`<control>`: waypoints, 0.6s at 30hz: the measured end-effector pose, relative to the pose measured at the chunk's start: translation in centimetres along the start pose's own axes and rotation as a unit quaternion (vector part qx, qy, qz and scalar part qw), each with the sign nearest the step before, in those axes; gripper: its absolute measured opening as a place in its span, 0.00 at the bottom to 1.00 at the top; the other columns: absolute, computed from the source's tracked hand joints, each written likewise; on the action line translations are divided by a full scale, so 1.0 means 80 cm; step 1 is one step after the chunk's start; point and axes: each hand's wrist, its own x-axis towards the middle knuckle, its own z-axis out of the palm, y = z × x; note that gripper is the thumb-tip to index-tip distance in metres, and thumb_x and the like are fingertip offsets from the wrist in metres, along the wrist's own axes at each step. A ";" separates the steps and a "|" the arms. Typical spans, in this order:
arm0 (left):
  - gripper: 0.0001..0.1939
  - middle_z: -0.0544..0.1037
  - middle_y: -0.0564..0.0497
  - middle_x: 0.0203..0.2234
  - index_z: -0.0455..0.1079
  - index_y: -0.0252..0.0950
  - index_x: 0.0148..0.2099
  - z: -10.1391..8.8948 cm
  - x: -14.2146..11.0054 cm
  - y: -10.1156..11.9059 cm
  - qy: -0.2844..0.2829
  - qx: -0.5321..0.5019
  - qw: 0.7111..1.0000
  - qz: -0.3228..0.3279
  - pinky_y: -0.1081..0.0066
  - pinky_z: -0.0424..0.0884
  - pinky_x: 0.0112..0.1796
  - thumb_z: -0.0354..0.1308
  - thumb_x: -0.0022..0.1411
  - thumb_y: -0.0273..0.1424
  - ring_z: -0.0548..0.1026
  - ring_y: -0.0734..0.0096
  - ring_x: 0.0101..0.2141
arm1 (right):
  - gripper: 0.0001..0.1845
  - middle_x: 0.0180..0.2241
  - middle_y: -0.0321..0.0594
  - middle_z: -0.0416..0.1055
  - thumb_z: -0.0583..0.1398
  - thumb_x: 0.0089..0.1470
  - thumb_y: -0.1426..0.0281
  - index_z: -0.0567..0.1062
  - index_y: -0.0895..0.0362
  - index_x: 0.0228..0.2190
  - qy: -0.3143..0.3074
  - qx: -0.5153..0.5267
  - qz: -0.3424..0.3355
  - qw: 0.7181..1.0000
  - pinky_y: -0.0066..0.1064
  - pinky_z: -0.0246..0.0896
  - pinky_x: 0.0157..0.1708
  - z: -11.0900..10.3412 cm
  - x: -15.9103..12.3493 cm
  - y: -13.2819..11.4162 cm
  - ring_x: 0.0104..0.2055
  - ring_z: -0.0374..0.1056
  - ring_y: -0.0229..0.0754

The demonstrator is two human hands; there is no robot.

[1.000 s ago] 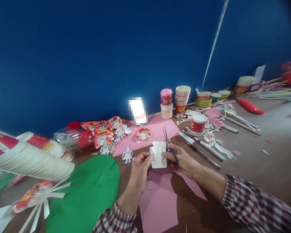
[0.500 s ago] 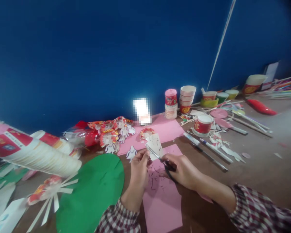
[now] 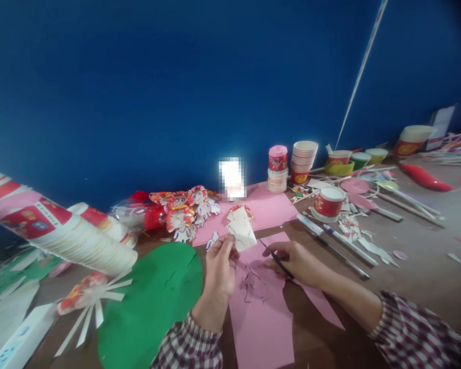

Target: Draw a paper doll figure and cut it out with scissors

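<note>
Between thumb and fingers, my left hand (image 3: pixel 221 264) pinches a small white piece of paper (image 3: pixel 243 230) that has dark drawn lines on it. My right hand (image 3: pixel 294 262) grips a pair of dark-handled scissors (image 3: pixel 278 260), whose tips point toward the paper's lower right corner, slightly apart from it. Beneath both hands lies a pink sheet (image 3: pixel 259 328) with thin dark strips scattered on it. Several cut-out paper figures with orange and red braided rims (image 3: pixel 180 218) sit beyond my left hand.
A green paper piece (image 3: pixel 149 307) and a tilted stack of paper cups (image 3: pixel 88 246) are at left. Pens (image 3: pixel 341 253), a red-and-white paper cup (image 3: pixel 329 204) and paper scraps (image 3: pixel 353 228) lie at right. More cups (image 3: pixel 304 161) stand along the blue wall (image 3: pixel 169 92).
The scissors have drawn away from the white paper to the right and turned flatter. The paper stays in my left hand. The whole view has shifted slightly.
</note>
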 end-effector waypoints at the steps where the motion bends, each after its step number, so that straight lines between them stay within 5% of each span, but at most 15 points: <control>1: 0.11 0.68 0.57 0.20 0.68 0.33 0.27 0.000 -0.001 0.000 -0.004 0.007 1.000 -0.002 0.80 0.61 0.23 0.67 0.43 0.31 0.65 0.84 0.20 | 0.18 0.16 0.31 0.61 0.65 0.44 0.60 0.74 0.61 0.33 -0.023 -0.013 0.004 1.000 0.23 0.51 0.16 0.000 0.000 0.001 0.17 0.56 0.31; 18: 0.10 0.65 0.58 0.15 0.68 0.32 0.26 0.003 -0.011 -0.002 -0.062 0.090 0.993 -0.037 0.80 0.57 0.21 0.64 0.47 0.33 0.60 0.84 0.17 | 0.22 0.20 0.32 0.65 0.64 0.45 0.58 0.72 0.61 0.37 -0.119 0.049 0.007 0.992 0.22 0.57 0.17 0.003 0.000 0.010 0.18 0.59 0.30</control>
